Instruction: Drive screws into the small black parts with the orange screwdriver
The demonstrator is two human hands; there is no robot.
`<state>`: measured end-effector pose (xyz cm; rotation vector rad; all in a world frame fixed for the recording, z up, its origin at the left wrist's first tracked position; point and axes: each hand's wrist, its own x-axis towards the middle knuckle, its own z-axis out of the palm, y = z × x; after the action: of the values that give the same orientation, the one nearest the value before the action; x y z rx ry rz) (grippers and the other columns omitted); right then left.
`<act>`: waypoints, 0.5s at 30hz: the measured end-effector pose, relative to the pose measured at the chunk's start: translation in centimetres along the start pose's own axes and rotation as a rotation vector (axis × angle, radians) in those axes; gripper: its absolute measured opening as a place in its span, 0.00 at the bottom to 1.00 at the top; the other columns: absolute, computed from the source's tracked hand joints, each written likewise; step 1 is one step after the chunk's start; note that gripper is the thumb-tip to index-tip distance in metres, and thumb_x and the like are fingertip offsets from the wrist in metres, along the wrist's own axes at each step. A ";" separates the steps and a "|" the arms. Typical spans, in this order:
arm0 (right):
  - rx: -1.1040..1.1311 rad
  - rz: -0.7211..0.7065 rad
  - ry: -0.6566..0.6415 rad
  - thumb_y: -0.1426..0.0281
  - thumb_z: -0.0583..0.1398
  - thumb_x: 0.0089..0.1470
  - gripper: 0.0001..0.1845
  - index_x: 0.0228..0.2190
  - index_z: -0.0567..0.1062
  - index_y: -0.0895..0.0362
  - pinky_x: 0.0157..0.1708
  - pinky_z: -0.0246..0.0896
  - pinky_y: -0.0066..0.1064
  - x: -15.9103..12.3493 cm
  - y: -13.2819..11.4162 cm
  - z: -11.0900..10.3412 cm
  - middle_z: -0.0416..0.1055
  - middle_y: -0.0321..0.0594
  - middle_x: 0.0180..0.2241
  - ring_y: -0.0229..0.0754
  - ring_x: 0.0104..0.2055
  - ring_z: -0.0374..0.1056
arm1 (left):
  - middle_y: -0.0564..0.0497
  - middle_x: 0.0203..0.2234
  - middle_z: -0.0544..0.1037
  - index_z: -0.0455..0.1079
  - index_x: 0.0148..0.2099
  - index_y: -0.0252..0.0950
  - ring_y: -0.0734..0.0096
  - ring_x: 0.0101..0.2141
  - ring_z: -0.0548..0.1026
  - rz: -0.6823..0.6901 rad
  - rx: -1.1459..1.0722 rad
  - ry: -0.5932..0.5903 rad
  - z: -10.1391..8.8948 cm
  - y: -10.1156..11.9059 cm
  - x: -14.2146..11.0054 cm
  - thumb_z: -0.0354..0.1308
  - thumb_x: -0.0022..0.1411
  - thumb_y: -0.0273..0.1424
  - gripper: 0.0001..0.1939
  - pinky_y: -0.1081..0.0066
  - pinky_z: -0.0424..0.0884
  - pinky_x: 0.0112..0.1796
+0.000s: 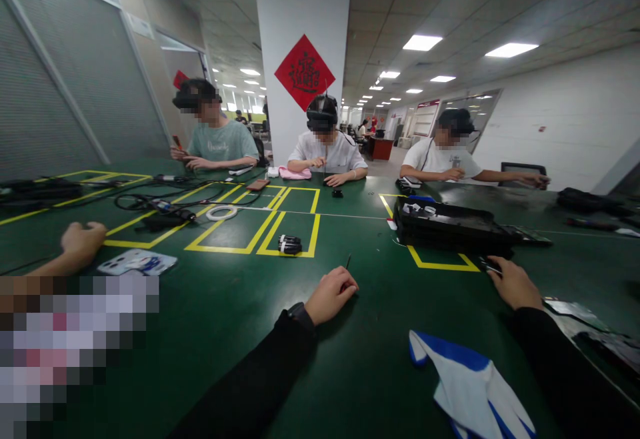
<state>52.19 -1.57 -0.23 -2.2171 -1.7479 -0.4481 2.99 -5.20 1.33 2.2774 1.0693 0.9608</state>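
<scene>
My left hand, with a dark band at the wrist, rests on the green table, its fingers closed. A thin dark rod sticks up from these fingers; its kind cannot be made out. Farther right, my right hand is closed around a small dark object, beside the near right corner of a black tray. Small white and blue items lie in that tray. Between my forearms is a white and blue glove, crumpled on the table.
Black cylinders lie inside a yellow-taped rectangle. At left are a phone, a white cable coil, black cables and another person's hand. Three people in headsets sit opposite. Flat items lie beyond my right sleeve.
</scene>
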 end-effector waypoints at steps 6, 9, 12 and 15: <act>0.050 0.033 0.024 0.60 0.51 0.49 0.29 0.52 0.56 0.58 0.44 0.53 0.36 -0.4 0.6 0.6 0.61 0.49 0.46 0.50 0.46 0.59 | 0.50 0.32 0.67 0.68 0.33 0.36 0.72 0.34 0.65 -0.019 -0.012 -0.003 0.0 0.2 0.0 0.47 0.58 0.32 0.09 0.71 0.61 0.38; 0.087 0.037 0.026 0.62 0.51 0.49 0.28 0.51 0.57 0.59 0.45 0.52 0.35 -0.6 0.9 0.7 0.59 0.50 0.47 0.49 0.47 0.59 | 0.50 0.32 0.67 0.68 0.33 0.36 0.72 0.35 0.65 -0.022 -0.019 -0.005 -0.1 0.2 0.0 0.47 0.58 0.32 0.09 0.70 0.61 0.39; 0.118 0.022 0.040 0.65 0.50 0.50 0.26 0.50 0.58 0.59 0.45 0.52 0.34 -0.5 1.1 0.8 0.57 0.49 0.48 0.48 0.47 0.58 | 0.50 0.32 0.67 0.69 0.33 0.36 0.71 0.35 0.65 -0.032 -0.018 -0.010 0.0 0.2 0.0 0.48 0.57 0.31 0.09 0.70 0.61 0.39; 0.141 0.011 0.036 0.66 0.50 0.50 0.24 0.49 0.59 0.59 0.45 0.52 0.34 0.0 1.3 1.0 0.58 0.49 0.47 0.48 0.47 0.58 | 0.50 0.32 0.67 0.69 0.33 0.36 0.71 0.36 0.65 -0.031 -0.015 -0.014 -0.1 0.3 -0.1 0.48 0.57 0.31 0.09 0.70 0.61 0.39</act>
<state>53.54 -1.49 -1.16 -2.1073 -1.6928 -0.3492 3.07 -5.42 1.54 2.2454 1.0845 0.9356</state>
